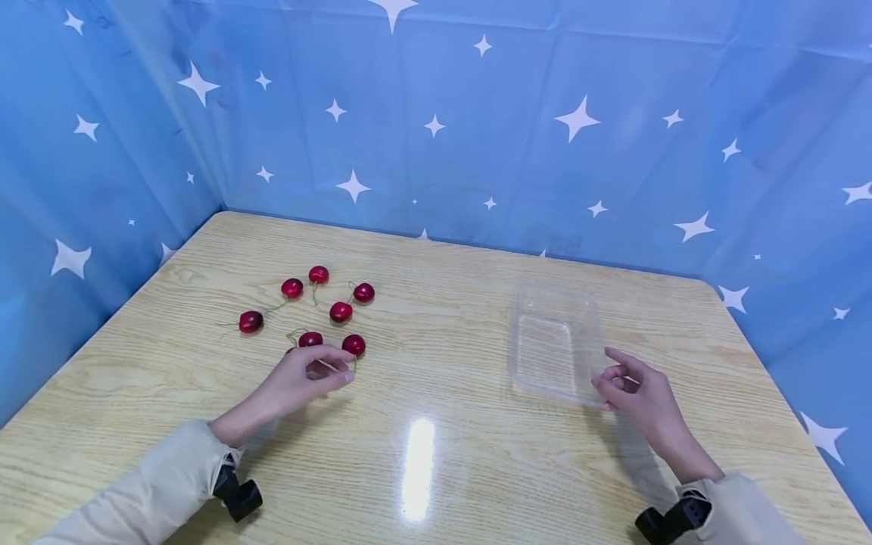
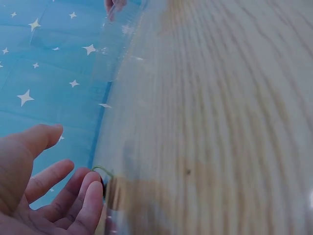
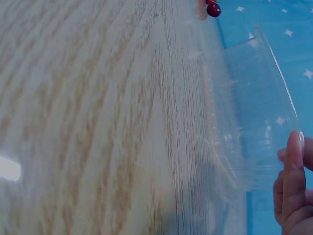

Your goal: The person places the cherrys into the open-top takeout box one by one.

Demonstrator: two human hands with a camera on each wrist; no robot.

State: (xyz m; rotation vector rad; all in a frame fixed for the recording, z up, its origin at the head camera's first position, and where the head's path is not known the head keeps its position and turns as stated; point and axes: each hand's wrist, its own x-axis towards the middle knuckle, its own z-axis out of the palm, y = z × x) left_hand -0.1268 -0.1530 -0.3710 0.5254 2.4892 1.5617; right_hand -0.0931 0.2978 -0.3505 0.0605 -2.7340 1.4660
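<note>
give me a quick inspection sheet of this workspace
surface: pale wooden table, with a glare spot near the front edge
job's things: seven red cherries with stems, loose at left; clear plastic tray at right, nothing in it
clutter: nothing seen
hands: left hand reaches among the nearest cherries, its fingers at a green stem, grip unclear; right hand holds the tray's near corner, fingers curled at its rim
cables: nothing seen; a black wrist mount shows on each sleeve
surroundings: blue cloth with white stars on three sides
</note>
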